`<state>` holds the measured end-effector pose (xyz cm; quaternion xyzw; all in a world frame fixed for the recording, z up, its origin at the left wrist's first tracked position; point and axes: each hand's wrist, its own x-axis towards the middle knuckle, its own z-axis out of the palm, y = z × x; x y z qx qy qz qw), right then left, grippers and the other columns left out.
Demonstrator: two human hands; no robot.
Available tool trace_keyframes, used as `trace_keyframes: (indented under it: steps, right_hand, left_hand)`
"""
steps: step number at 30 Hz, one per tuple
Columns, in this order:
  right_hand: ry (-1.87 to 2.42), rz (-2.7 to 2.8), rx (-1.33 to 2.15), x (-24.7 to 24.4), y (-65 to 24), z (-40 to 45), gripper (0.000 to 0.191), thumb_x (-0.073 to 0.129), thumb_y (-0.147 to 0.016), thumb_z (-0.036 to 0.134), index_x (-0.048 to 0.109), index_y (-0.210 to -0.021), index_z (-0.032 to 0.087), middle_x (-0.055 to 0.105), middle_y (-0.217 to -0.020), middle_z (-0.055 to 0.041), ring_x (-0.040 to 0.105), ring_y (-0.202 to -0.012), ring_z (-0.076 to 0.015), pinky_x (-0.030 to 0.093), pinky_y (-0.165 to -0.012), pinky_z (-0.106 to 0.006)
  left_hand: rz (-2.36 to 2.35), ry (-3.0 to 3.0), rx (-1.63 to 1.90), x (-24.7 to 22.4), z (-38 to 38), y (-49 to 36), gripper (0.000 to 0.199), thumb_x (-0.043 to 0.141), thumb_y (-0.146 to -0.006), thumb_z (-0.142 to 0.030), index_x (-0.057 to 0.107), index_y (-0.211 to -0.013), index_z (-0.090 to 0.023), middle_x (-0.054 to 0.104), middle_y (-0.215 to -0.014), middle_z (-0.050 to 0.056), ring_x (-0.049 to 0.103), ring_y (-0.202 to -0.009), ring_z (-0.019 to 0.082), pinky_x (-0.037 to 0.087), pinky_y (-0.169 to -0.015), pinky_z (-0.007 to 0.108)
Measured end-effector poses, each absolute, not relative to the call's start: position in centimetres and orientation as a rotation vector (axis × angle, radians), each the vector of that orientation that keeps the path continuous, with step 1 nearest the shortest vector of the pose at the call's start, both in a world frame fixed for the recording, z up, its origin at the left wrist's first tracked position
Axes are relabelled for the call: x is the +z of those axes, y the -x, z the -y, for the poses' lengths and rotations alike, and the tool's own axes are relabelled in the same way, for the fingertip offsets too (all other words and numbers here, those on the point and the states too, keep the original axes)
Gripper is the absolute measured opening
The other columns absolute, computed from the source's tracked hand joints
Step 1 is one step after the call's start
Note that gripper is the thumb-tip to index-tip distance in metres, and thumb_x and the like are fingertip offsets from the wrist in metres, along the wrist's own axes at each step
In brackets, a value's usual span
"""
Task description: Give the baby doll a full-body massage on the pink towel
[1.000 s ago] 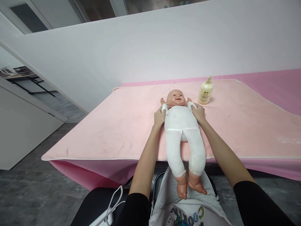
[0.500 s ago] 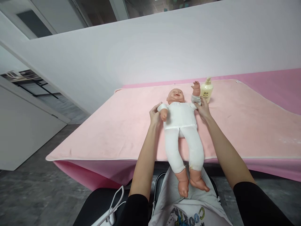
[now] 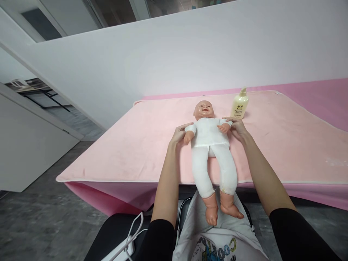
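A baby doll (image 3: 209, 132) with a white cloth body lies on its back, head away from me, its feet hanging past the table's front edge. My left hand (image 3: 179, 134) is closed on the doll's arm at the left, near the white sleeve. At the other side my right hand (image 3: 237, 127) grips the doll's other arm, which is folded down over the chest; part of my fingers lies behind it. Just beyond my right hand a pale yellow pump bottle (image 3: 239, 105) stands upright.
A light pink blanket (image 3: 130, 152) covers the table over a darker pink cloth (image 3: 320, 96). Behind it rises a white wall (image 3: 190, 54). At lower left, a white power strip (image 3: 122, 250) with a cord rests on a black seat (image 3: 108, 232).
The doll's arm at the right was raised beside the bottle and is now bent down onto the chest, with my right hand on it. My left hand stays at the other arm.
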<state>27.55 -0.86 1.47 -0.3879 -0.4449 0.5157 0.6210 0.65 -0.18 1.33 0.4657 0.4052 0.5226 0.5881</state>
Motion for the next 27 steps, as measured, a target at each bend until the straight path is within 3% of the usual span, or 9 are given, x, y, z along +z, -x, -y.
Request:
trace_keyframes:
  steps: [3, 6, 8, 12, 17, 22, 27]
  right_hand:
    - [0.881, 1.092, 1.230, 1.7, -27.8, 0.9, 0.026, 0.051, -0.047, 0.010, 0.064, -0.068, 0.017, 0.063, -0.100, -0.0035, 0.058, -0.093, -0.0200, 0.048, -0.075, -0.030]
    - [0.886, 1.062, 1.228, 1.7, -27.5, 0.9, 0.028, 0.061, -0.048, 0.012, 0.066, -0.074, 0.019, 0.064, -0.089, -0.0006, 0.059, -0.083, -0.0159, 0.048, -0.069, -0.026]
    - [0.878, 1.013, 1.203, 1.7, -27.1, 0.7, 0.033, 0.068, -0.052, 0.019, 0.067, -0.085, 0.022, 0.065, -0.089, 0.0005, 0.059, -0.080, -0.0143, 0.049, -0.069, -0.026]
    - [0.906, 1.009, 1.090, 1.3, -26.2, 0.2, 0.046, 0.070, -0.061, 0.039, 0.064, -0.104, 0.023, 0.064, -0.106, -0.0019, 0.059, -0.091, -0.0161, 0.050, -0.075, -0.029]
    - [0.998, 1.062, 0.926, 0.7, -25.9, -0.5, 0.054, 0.069, -0.061, 0.047, 0.064, -0.106, 0.018, 0.064, -0.107, -0.0060, 0.059, -0.096, -0.0191, 0.049, -0.083, -0.031]
    - [1.070, 1.105, 0.792, 0.1, -25.7, -0.7, 0.053, 0.067, -0.062, 0.047, 0.064, -0.103, 0.015, 0.063, -0.109, -0.0083, 0.058, -0.100, -0.0203, 0.046, -0.086, -0.032]
    - [1.251, 1.181, 0.713, -0.1, -25.6, -0.6, 0.041, 0.062, -0.066, 0.042, 0.068, -0.091, 0.011, 0.067, -0.094, -0.0094, 0.059, -0.086, -0.0201, 0.046, -0.078, -0.033]
  left_hand:
    - [-0.823, -1.070, 1.305, 1.2, -0.3, -1.3, 0.040, 0.072, -0.056, -0.024, 0.065, -0.095, -0.018, 0.067, -0.088, 0.004, 0.061, -0.075, 0.014, 0.047, -0.070, 0.028]
    - [-0.829, -1.060, 1.437, 1.1, -0.6, -1.8, 0.033, 0.072, -0.060, -0.035, 0.064, -0.088, -0.018, 0.065, -0.083, 0.002, 0.059, -0.073, 0.012, 0.045, -0.069, 0.025]
    - [-0.895, -1.101, 1.508, 1.0, -0.8, -1.9, 0.032, 0.071, -0.061, -0.039, 0.064, -0.081, -0.016, 0.063, -0.079, 0.001, 0.056, -0.071, 0.012, 0.043, -0.068, 0.023]
    - [-1.005, -1.242, 1.525, 0.5, -1.2, -2.1, 0.034, 0.068, -0.063, -0.045, 0.062, -0.075, -0.014, 0.058, -0.067, -0.001, 0.049, -0.062, 0.010, 0.038, -0.059, 0.021]
    - [-1.197, -1.399, 1.488, 0.1, -1.2, -2.2, 0.034, 0.059, -0.071, -0.048, 0.056, -0.066, -0.014, 0.047, -0.058, -0.003, 0.038, -0.055, 0.008, 0.030, -0.052, 0.021]
    - [-1.437, -1.504, 1.379, 0.4, -0.8, -2.3, 0.037, 0.053, -0.074, -0.048, 0.052, -0.060, -0.015, 0.047, -0.057, -0.002, 0.038, -0.055, 0.009, 0.028, -0.053, 0.023]
    - [-1.647, -1.682, 1.184, 0.5, -0.9, -2.3, 0.042, 0.047, -0.077, -0.050, 0.049, -0.052, -0.016, 0.047, -0.051, 0.002, 0.042, -0.054, 0.013, 0.027, -0.054, 0.026]
